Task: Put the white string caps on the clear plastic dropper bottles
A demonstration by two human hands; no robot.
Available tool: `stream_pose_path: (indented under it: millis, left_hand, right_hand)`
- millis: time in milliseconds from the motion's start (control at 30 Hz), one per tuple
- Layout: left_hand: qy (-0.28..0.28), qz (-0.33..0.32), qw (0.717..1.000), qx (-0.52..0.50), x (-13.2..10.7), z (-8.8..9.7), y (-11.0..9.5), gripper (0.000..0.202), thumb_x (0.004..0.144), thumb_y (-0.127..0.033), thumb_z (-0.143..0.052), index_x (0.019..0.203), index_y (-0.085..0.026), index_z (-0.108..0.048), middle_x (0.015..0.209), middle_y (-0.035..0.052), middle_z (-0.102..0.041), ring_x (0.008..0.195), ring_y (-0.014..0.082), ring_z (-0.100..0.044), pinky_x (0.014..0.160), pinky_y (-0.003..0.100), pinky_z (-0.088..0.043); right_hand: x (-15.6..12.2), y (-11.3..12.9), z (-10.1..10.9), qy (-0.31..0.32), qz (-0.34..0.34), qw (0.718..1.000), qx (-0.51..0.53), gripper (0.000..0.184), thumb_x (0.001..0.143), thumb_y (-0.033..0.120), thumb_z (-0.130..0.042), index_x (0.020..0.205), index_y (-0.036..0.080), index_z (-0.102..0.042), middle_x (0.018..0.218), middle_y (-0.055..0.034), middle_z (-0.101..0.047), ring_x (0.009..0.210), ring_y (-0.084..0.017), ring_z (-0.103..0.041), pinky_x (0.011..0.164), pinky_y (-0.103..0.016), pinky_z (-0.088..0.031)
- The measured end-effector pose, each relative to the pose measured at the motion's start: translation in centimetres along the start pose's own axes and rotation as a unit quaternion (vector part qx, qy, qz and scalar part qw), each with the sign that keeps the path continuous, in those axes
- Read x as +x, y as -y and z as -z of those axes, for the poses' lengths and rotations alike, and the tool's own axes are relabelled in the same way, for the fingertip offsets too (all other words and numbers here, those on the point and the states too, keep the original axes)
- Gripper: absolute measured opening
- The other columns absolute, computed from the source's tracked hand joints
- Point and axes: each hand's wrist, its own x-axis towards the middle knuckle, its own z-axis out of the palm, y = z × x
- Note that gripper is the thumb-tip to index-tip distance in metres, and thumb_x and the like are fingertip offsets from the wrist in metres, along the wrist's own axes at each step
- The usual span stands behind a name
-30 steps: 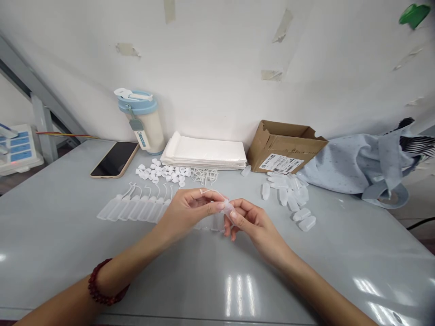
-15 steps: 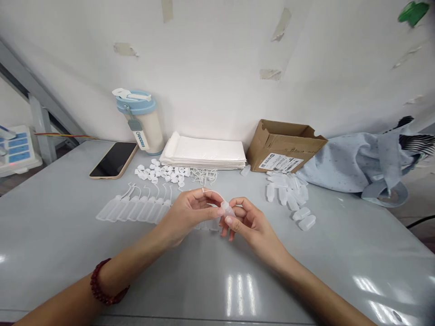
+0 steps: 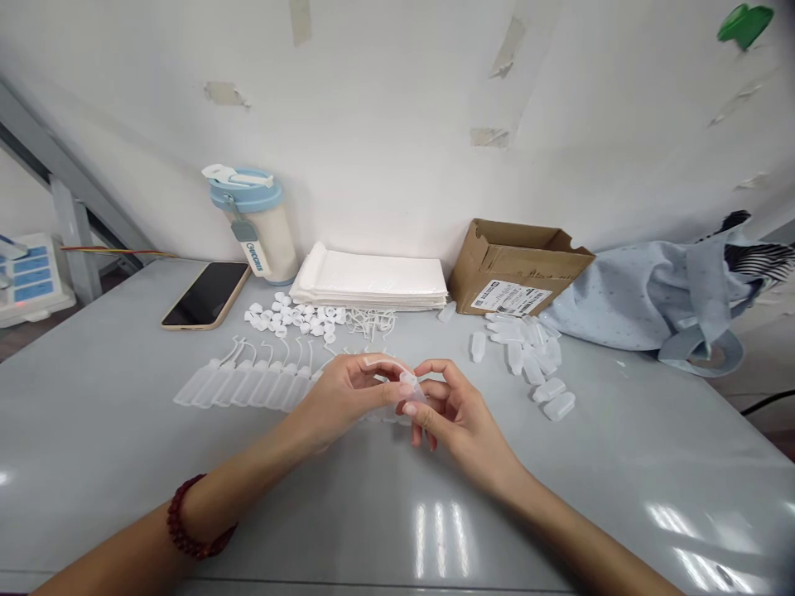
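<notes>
A small translucent plastic bottle [image 3: 412,389] is held up between my two hands at the middle of the table. My left hand [image 3: 357,385] pinches it near its neck with thumb and fingers. A thin white curved strip [image 3: 386,362] rises from the neck and runs along the left fingers. My right hand [image 3: 456,414] has its thumb and fingers around the bottle's lower body. Beneath and left of my left hand lies a row of similar bottles [image 3: 248,385] with thin strips sticking out of their tops. Part of that row is hidden by the hand.
Behind the row lie white caps [image 3: 291,316] and loose white strips [image 3: 371,321]. Loose bottles [image 3: 527,343] are scattered at right, before a cardboard box [image 3: 515,269] and a blue bag [image 3: 627,290]. White packets [image 3: 378,280], a tumbler [image 3: 264,228] and a phone [image 3: 208,294] stand or lie farther back.
My hands stay together on the bottle, which has tilted slightly; the right fingers have shifted a little. One loose bottle at the pile's left edge now lies farther left.
</notes>
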Motion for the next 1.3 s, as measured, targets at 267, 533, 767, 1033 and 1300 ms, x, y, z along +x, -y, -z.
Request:
stream_pose_path:
  millis: [267, 533, 767, 1033, 1300]
  left_hand:
    - [0.018, 0.007, 0.999, 0.028, 0.0, 0.0, -0.2, 0.016, 0.081, -0.035, -0.063, 0.081, -0.02, -0.068, 0.075, -0.0005, -0.066, 0.075, 0.0165, -0.063, 0.077, 0.03, -0.049]
    - [0.007, 0.012, 0.998, 0.061, 0.0, 0.1, -0.2, 0.022, 0.083, -0.04, -0.061, 0.083, -0.02, -0.069, 0.076, 0.0001, -0.066, 0.078, 0.0168, -0.062, 0.077, 0.029, -0.047]
    - [-0.03, -0.035, 0.992, 0.116, -0.1, -0.1, -0.2, 0.021, 0.083, -0.038, -0.06, 0.093, -0.02, -0.067, 0.091, 0.0028, -0.067, 0.088, 0.019, -0.062, 0.08, 0.031, -0.047]
    - [-0.079, -0.227, 0.893, 0.379, -0.7, -1.1, 0.7, 0.039, 0.08, -0.027, -0.064, 0.117, -0.022, -0.052, 0.114, 0.0071, -0.058, 0.103, 0.0218, -0.053, 0.088, 0.037, -0.046]
    - [-0.095, -0.262, 0.845, 0.456, -0.3, -1.6, 1.6, 0.046, 0.078, -0.032, -0.068, 0.118, -0.021, -0.047, 0.113, 0.0091, -0.055, 0.11, 0.026, -0.046, 0.09, 0.042, -0.046]
  right_hand:
    - [-0.2, -0.2, -0.1, 0.01, 0.019, 1.0, -0.01, 0.032, 0.085, 0.035, -0.06, 0.111, 0.026, -0.044, 0.07, 0.0062, -0.058, 0.052, -0.01, -0.058, 0.049, -0.023, -0.043]
    - [-0.1, -0.3, -0.1, 0.009, 0.069, 0.997, -0.036, 0.029, 0.09, 0.034, -0.051, 0.117, 0.024, -0.051, 0.081, 0.0004, -0.06, 0.064, -0.013, -0.065, 0.055, -0.026, -0.049]
    - [-0.1, 0.0, 0.0, -0.026, 0.051, 0.998, 0.01, 0.028, 0.088, 0.036, -0.055, 0.111, 0.022, -0.053, 0.086, -0.0024, -0.064, 0.066, -0.014, -0.066, 0.057, -0.028, -0.051]
    - [0.3, 0.3, 0.2, -0.048, 0.001, 0.995, 0.081, 0.032, 0.084, 0.043, -0.059, 0.105, 0.02, -0.052, 0.09, -0.0048, -0.067, 0.062, -0.014, -0.065, 0.059, -0.03, -0.052]
    - [0.0, 0.3, 0.0, -0.051, -0.025, 0.994, 0.094, 0.036, 0.08, 0.045, -0.064, 0.102, 0.021, -0.05, 0.102, -0.0069, -0.065, 0.071, -0.017, -0.07, 0.067, -0.032, -0.053]
